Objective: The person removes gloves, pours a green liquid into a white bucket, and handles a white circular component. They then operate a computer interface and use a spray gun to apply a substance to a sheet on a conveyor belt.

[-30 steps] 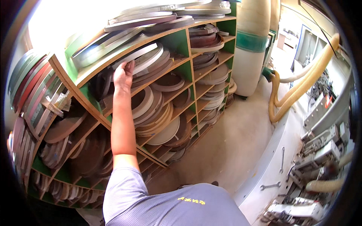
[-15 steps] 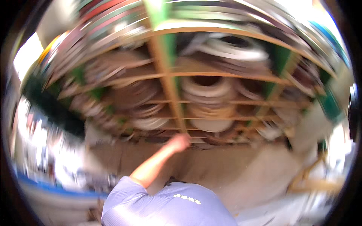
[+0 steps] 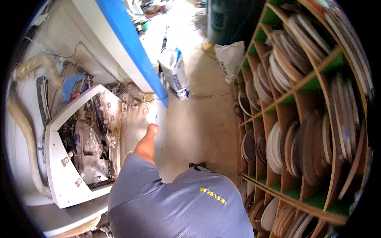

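My left hand (image 3: 152, 129) is held out in front of my body, above the bare floor. Its fingers look curled in, and nothing shows in them. Nearest to it on the left is a white machine housing (image 3: 59, 168) with a large opening full of dusty parts and wires. My right hand is out of view. Along my right side runs a wooden shelf rack (image 3: 291, 195) with green inner panels. Round discs and rings stand on edge in its compartments, among them a white disc (image 3: 274, 148) and a dark brown disc (image 3: 311, 148).
A blue-edged white panel (image 3: 133, 51) stands ahead on the left. Further along the floor (image 3: 198, 131) are an open white-and-blue bag (image 3: 174, 75) and a white sack (image 3: 231, 59) beside a dark green cylinder (image 3: 234, 20). A ribbed hose (image 3: 25, 131) hangs at the far left.
My view has swung left, from facing the rack to looking along the aisle. The rack is now on my right, and the machine housing and bags have come into sight. My left arm stays forward.
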Demonstrator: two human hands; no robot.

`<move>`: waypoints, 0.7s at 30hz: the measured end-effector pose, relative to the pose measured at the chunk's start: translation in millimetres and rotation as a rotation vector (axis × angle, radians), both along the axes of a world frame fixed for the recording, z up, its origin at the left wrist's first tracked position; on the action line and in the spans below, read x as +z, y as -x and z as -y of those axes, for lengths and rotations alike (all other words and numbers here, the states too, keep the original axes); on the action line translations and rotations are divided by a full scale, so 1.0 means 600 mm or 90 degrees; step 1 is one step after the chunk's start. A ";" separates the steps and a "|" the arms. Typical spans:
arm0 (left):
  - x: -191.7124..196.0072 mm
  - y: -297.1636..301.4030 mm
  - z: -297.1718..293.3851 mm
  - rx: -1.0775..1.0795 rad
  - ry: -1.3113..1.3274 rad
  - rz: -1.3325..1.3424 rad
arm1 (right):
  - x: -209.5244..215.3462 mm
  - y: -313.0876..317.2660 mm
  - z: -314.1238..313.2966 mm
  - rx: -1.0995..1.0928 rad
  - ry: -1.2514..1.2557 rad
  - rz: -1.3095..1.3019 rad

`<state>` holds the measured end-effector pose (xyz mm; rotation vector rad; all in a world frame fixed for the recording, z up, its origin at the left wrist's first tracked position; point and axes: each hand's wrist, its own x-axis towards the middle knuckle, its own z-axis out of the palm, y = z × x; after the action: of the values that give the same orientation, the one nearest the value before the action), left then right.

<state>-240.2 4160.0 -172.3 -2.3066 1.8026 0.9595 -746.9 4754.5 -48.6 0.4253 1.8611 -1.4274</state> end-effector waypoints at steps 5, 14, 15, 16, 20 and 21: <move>-0.019 0.094 -0.029 0.227 0.009 -0.433 | 0.016 0.081 0.259 0.188 0.011 0.012; 0.136 0.382 0.150 0.270 -0.075 -0.547 | -0.204 0.291 0.730 0.479 0.018 -0.157; 0.151 0.389 0.199 0.281 -0.049 -0.549 | -0.174 0.288 0.815 0.522 0.040 -0.107; 0.147 0.390 0.234 0.309 0.003 -0.537 | -0.086 0.264 0.924 0.567 0.054 -0.053; 0.182 0.400 0.450 0.491 0.197 -0.576 | 0.051 0.238 1.197 0.593 0.076 0.008; 0.187 0.401 0.508 0.540 0.250 -0.612 | 0.068 0.243 1.241 0.618 0.076 0.018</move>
<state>-480.8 3855.0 -60.2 -3.2848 1.1263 2.3233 -892.7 4009.8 -7.6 -0.4762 1.5747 -0.8280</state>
